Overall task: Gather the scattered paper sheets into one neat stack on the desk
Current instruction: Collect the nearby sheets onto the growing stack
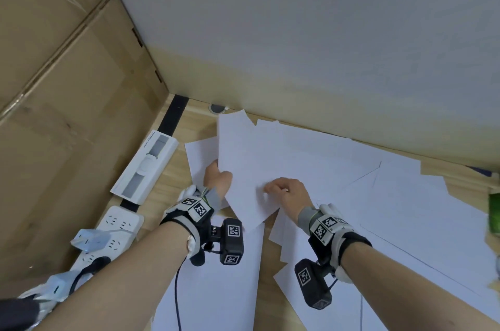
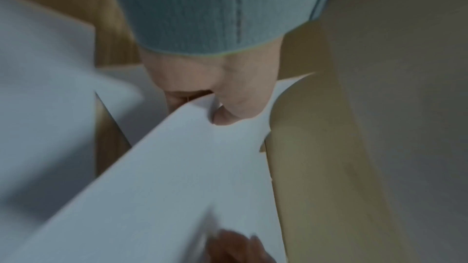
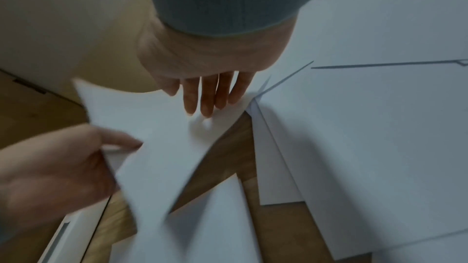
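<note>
Several white paper sheets (image 1: 405,208) lie scattered and overlapping on the wooden desk (image 1: 162,184). My left hand (image 1: 216,176) pinches the left edge of one sheet (image 1: 243,157) and holds it tilted up off the desk. In the left wrist view the thumb and fingers (image 2: 222,113) clamp that sheet (image 2: 190,167) at its edge. My right hand (image 1: 273,190) lies on the same sheet, its straight fingertips (image 3: 202,107) pressing the paper (image 3: 157,137) from above. Another sheet (image 1: 216,290) lies near the front edge under my forearms.
Tall cardboard boxes (image 1: 67,87) wall off the left side. A white product box (image 1: 146,165) and a white power strip (image 1: 113,233) with plugs lie along them. A pale wall (image 1: 324,32) closes the back. A green object (image 1: 493,214) sits at the right edge.
</note>
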